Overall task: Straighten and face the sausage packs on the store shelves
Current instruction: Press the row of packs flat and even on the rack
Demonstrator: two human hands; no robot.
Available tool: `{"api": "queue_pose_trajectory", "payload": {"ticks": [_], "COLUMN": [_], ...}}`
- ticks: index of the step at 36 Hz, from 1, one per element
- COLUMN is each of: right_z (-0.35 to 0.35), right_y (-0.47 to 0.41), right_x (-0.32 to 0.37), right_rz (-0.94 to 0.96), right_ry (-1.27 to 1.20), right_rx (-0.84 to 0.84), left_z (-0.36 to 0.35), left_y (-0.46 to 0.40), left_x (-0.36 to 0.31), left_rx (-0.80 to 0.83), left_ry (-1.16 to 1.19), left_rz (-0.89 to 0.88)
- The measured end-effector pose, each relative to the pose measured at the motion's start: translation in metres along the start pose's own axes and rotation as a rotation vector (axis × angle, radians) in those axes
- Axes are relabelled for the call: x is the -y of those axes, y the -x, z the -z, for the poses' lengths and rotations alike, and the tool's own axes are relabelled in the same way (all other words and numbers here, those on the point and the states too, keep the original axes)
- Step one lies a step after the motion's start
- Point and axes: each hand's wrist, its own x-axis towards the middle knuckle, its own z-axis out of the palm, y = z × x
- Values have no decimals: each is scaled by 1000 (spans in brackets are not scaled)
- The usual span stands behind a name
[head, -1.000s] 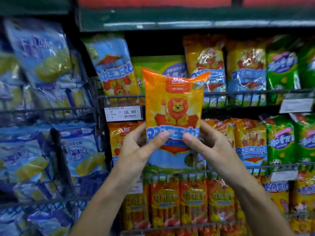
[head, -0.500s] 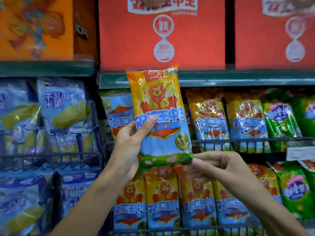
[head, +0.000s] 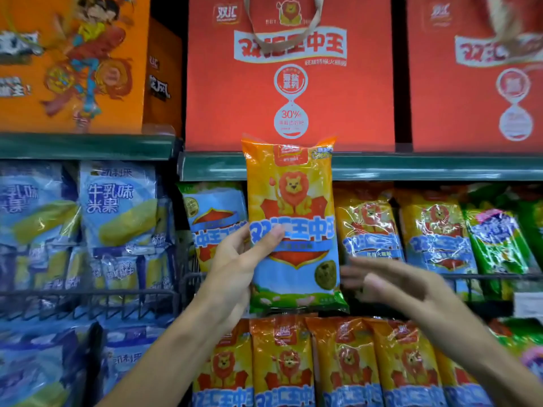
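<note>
Upright lion pack gripped by left hand; right hand spread.

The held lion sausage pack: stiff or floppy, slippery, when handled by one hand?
Probably fairly stiff: the lion sausage pack stands upright though the left hand grips only its left edge. Its glossy film looks slippery. The right hand is open beside it, blurred; contact unclear.

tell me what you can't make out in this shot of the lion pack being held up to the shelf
All in the head view:
- Right hand: motion-blurred, so whether its fingertips touch the lion pack is unclear.
- Shelf slot behind the held pack: hidden by the pack itself.
- Left hand: only the thumb shows on the pack's front; its fingers are behind it.
- Price tag: cut off by the right edge, unreadable.
- Small print on the pack: too blurred to read.
</note>
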Motion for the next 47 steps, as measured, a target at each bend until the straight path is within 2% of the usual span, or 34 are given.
{"api": "queue_pose_trajectory", "payload": {"ticks": [3, 6, 8, 12, 17, 24, 30, 39, 42, 47], "right_z": [9, 5, -1, -7, -9, -6, -16, -14, -12, -11], "right_y": [-27, -57, -68, -76, -80, -86, -74, -87, -92, -94], "right_x": [18, 41, 50, 50, 44, 33, 9, 8, 2, -17], "right_rz": [100, 87, 137, 253, 240, 252, 293, 453, 426, 272], "right_ry": [-43, -211, -214, -266, -286, -295, -104, -48, -49, 34], "right_rx": [-107, -94, -118, -294, -337, -221, -13, -153, -131, -61], "left_z": [1, 2, 2, 2, 4, 3, -3, -5, -3, 6], "left_y": [-1, 3, 4, 3, 0, -8, -25, -50, -53, -57], "left_x": [8, 21, 29, 38, 39, 32, 20, 1, 1, 10], "left_rx": [41, 107, 144, 165, 146, 108, 72, 167, 167, 160], "left_ry": [-21, -60, -94, -160, -207, -182, -147, -271, -310, -453], "left_rz": [8, 10, 21, 26, 6, -78, -207, -342, -316, -227]}}
